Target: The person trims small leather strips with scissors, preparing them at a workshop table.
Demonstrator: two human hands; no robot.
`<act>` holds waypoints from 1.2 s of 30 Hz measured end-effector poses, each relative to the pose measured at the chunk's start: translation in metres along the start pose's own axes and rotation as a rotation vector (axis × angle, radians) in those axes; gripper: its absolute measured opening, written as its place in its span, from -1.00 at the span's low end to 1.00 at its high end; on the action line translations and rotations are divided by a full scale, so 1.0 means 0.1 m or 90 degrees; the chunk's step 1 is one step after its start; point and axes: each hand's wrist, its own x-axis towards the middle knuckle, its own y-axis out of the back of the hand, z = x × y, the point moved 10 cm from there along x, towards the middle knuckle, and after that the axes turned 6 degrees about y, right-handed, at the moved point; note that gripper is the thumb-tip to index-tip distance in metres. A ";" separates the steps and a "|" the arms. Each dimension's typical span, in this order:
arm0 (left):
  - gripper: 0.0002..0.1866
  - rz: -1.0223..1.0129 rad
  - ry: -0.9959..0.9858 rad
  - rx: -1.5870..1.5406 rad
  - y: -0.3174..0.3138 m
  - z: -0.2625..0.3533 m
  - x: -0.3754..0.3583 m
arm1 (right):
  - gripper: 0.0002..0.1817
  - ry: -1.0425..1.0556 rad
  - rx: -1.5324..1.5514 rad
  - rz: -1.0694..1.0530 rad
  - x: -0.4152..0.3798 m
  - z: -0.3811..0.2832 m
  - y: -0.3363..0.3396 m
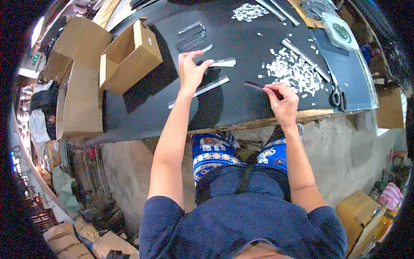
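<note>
My right hand point(283, 102) pinches one end of a thin dark strip point(253, 85), which points left over the black tabletop point(250, 112). Thumb and forefinger of my left hand point(190, 72) are spread apart with nothing between them. That hand is beside a row of dark strips point(192, 39), some with white ends. Right of its thumb lies a short white strip point(225, 63). A longer white-and-grey strip point(211, 91) lies slantwise below, partly hidden behind my left forearm.
An open cardboard box point(133, 58) stands at the left. Small white pieces point(293, 71) lie heaped at the right, under a long strip point(306, 59). Black-handled scissors point(337, 97) rest near the right edge. Another pile of white pieces point(249, 12) and a clear plastic container point(339, 31) are farther back.
</note>
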 end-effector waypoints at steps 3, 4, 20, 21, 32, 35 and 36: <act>-0.68 -0.102 0.028 0.001 0.20 0.18 -0.19 | -0.89 0.023 -0.070 -0.014 0.00 -0.03 -0.03; -0.68 -0.101 0.029 0.000 0.29 0.16 -0.23 | -0.89 0.024 -0.070 -0.016 0.00 -0.01 -0.04; -0.67 -0.315 0.026 0.033 0.06 0.03 -0.49 | -0.83 0.168 -0.133 -0.015 0.05 -0.43 -0.14; -0.67 -0.315 0.025 0.032 0.07 0.04 -0.48 | -0.84 0.173 -0.107 -0.021 0.06 -0.47 -0.18; -0.85 -0.148 -0.129 0.000 0.23 0.46 -0.86 | -0.75 0.055 0.051 -0.087 -0.08 -0.45 -0.51; -0.86 -0.127 -0.113 -0.016 0.20 0.50 -0.97 | -0.75 -0.019 0.065 -0.114 -0.14 -0.32 -0.62; -0.87 -0.111 -0.125 -0.020 0.21 0.52 -0.98 | -0.75 -0.019 0.064 -0.114 -0.13 -0.33 -0.63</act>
